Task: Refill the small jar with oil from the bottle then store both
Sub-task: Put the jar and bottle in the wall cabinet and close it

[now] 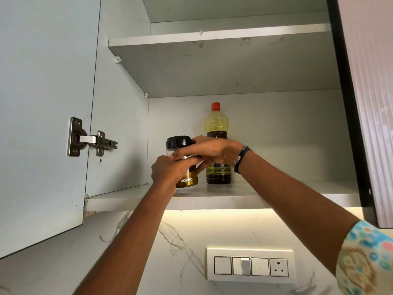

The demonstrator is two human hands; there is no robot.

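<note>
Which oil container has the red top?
The tall bottle at the back of the shelf. The small jar both hands hold has a black lid.

Jar: you're holding the small jar (184,165) w/ both hands, its base sitting on the cabinet's bottom shelf (297,193).
L hand (168,171): gripping lower body.
R hand (212,151): wrapping the upper part.
Bottle (217,145): standing upright just behind, red cap on.

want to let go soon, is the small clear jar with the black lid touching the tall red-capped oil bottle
Cannot tell. In the head view the right hand covers the space between jar and bottle.
</note>
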